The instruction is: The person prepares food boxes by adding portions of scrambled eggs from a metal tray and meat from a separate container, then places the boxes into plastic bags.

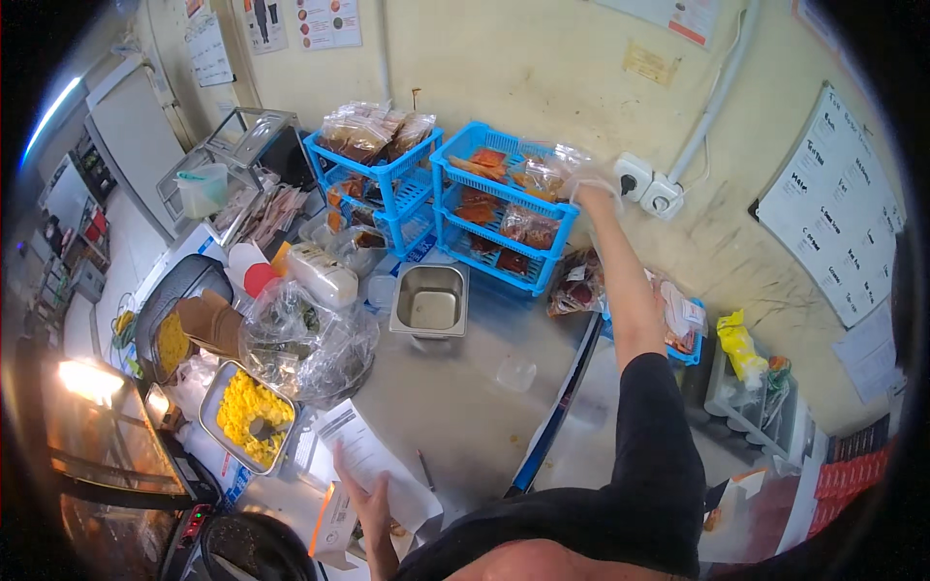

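Observation:
My left hand (365,500), bare, has its fingers spread against a printed white paper (385,457). Beside it is an orange-edged white carton (336,519). A pencil (426,470) lies just right of the paper. My right hand (590,187) reaches far forward to the right end of the top tier of a blue plastic rack (501,187). Clear plastic shows around that hand, perhaps a glove or a bag; its fingers are blurred and partly hidden. Next to it on that tier lie clear zip bags (541,174) of food.
A second blue rack (410,174) holds sauce bags. An empty steel pan (430,299) and a small clear tub (517,373) stand on the steel counter (436,378). At left are a tray of yellow food (251,414), a large plastic bag (312,348) and a lit glass warmer (109,428). Wall sockets (647,185) adjoin the rack.

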A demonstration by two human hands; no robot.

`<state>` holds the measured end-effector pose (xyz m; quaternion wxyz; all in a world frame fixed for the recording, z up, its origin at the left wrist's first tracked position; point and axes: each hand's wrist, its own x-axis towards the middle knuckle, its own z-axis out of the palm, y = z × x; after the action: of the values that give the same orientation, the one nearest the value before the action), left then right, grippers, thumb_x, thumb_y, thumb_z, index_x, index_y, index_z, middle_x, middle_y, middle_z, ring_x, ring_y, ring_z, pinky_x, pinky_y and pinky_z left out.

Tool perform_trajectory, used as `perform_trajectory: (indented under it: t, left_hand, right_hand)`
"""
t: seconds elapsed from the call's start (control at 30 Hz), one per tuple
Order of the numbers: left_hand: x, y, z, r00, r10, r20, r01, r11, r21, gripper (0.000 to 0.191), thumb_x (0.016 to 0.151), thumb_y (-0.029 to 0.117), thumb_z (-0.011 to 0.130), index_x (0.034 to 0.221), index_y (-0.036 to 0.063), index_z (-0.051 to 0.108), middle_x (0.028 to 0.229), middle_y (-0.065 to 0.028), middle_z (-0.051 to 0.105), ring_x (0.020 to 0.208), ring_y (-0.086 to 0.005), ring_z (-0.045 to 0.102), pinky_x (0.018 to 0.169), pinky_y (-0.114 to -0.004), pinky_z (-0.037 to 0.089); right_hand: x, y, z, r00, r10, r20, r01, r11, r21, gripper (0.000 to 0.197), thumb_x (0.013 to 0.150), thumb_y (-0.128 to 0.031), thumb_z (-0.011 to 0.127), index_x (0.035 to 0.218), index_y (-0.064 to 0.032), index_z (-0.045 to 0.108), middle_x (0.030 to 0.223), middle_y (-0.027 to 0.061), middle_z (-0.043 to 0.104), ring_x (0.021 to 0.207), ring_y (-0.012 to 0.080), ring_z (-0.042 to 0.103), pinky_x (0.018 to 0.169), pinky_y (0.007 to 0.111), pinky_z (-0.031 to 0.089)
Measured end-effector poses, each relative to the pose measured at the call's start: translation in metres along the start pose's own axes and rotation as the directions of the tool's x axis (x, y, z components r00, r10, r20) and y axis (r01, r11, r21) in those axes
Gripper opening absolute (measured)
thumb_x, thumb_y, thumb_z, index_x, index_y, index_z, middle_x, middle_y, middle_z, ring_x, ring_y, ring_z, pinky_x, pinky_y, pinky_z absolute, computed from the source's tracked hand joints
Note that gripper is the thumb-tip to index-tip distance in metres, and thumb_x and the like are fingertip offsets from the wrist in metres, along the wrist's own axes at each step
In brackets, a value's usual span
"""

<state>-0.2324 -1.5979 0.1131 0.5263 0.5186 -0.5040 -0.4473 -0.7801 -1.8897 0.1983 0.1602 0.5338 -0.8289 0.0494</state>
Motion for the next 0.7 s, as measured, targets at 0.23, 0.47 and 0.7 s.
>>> perform_trajectory:
  t: [0.23,0.47,0.7]
  left_hand:
    - [-0.002,0.002,-0.006,0.999,-0.011,-0.041,0.014,0.997,0.079,0.080,0.063,-0.008,0.053,0.136,0.0066,0.023,0.137,-0.0086,0.026,0.126,-0.0226,0.024,0.105,-0.035,0.017]
    - [0.004,-0.008,0.004,0.999,0.044,0.020,-0.044,0.998,0.039,0.081,0.063,-0.008,0.054,0.136,0.0071,0.023,0.136,-0.0090,0.028,0.125,-0.0229,0.027,0.104,-0.035,0.019]
    - [0.005,-0.002,0.007,0.999,0.049,-0.010,-0.048,0.995,0.088,0.080,0.062,-0.005,0.055,0.135,0.0044,0.024,0.136,-0.0131,0.028,0.127,-0.0254,0.025,0.105,-0.036,0.018]
  right_hand:
    - [-0.007,-0.011,-0.039,0.997,0.066,0.031,-0.071,0.974,0.217,0.026,0.069,-0.032,0.059,0.079,-0.0093,0.065,0.081,0.0147,0.064,0.075,0.0298,0.061,0.066,0.039,0.047]
    - [0.002,0.032,-0.043,0.985,0.157,0.068,-0.171,0.905,0.389,0.023,0.067,-0.032,0.064,0.078,-0.0123,0.064,0.078,0.0110,0.064,0.073,0.0248,0.061,0.062,0.036,0.046]
    - [-0.016,0.036,-0.061,0.986,-0.035,-0.161,0.152,0.567,0.810,0.023,0.077,-0.030,0.062,0.078,-0.0081,0.055,0.073,0.0028,0.055,0.072,0.0130,0.052,0.067,0.028,0.041]
